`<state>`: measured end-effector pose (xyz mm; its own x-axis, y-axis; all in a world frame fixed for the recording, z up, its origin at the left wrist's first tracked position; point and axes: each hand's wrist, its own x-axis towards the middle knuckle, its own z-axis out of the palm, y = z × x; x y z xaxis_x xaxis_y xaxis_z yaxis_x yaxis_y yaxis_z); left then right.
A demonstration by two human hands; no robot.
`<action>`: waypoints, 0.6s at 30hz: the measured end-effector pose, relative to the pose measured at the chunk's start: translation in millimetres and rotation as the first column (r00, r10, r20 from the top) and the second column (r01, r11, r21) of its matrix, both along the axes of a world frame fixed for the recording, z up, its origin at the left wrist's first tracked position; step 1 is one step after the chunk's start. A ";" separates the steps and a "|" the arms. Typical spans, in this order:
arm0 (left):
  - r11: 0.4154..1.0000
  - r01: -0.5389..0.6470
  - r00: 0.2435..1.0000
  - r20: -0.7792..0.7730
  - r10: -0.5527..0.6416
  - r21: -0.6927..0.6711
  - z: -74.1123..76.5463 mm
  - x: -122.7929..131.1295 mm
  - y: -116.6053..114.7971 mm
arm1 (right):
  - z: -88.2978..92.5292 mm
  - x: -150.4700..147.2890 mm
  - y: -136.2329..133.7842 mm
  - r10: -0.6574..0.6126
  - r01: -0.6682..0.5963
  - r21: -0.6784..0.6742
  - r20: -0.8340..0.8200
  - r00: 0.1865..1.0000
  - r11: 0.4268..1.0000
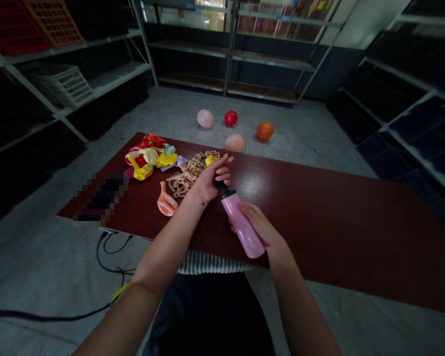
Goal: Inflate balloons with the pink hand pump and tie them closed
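Note:
My right hand (257,227) is wrapped round the body of a pink balloon pump (242,225), which slants over the near edge of the dark red table (319,207). My left hand (213,175) is closed around the pump's black nozzle end, and a bit of yellow balloon (211,159) shows above its fingers. Just left of that wrist, a limp peach balloon (166,201) lies flat on the table. Behind the left hand is a heap of tan rubber bands or ties (189,175), and further left a pile of coloured uninflated balloons (150,155).
Several inflated balloons lie on the floor beyond the table: pink (205,118), red (230,117), orange (265,130) and peach (235,143). A blurred dark object (102,198) sits at the table's left end. Black cables (111,257) trail on the floor. Metal shelving lines the walls.

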<state>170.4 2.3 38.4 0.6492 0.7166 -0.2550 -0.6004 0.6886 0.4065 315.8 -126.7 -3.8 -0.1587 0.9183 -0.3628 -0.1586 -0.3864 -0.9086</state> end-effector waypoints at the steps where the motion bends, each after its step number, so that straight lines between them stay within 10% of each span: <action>1: 1.000 -0.008 1.000 -0.022 0.008 0.000 -0.3 -0.3 0.2 | -1.8 -0.7 1.0 0.003 -0.004 0.010 0.011 1.000 1.000; 11: 0.968 -0.199 0.967 -0.130 0.219 0.150 45.8 12.4 -13.5 | 10.1 7.6 11.7 0.122 -0.122 0.093 0.005 0.992 0.988; 18: 0.859 -0.410 0.871 -0.147 0.468 0.306 62.1 29.3 -5.7 | 21.1 20.1 41.0 -0.036 -0.181 0.375 0.505 0.863 0.909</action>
